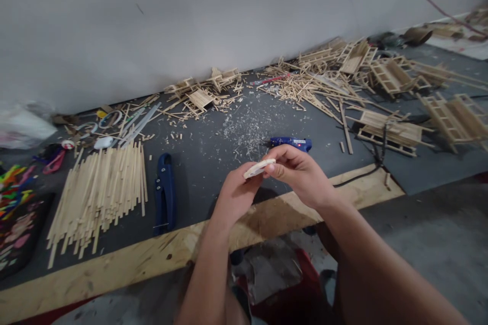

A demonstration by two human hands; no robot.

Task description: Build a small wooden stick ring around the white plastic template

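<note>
Between my two hands is a small pale wooden piece (258, 168) with a curved edge, seen nearly edge-on and tilted. My left hand (239, 190) grips it from the left; some of those fingers are hidden behind it. At its right end, the thumb and fingers of my right hand (295, 171) pinch it. Just beyond my right hand lies a blue glue gun (292, 142) on its side, a small red light showing on it. Left of my hands, a blue hand cutter (164, 193) rests on the dark tabletop (198, 162).
A bundle of thin wooden sticks (102, 193) lies at the left, near clear glue sticks (141, 124) and a dark patterned case (23, 238). Small stick-built models (400, 129) and loose offcuts (301, 89) crowd the back and right. A black cord (356, 177) crosses the wooden front edge (152, 254).
</note>
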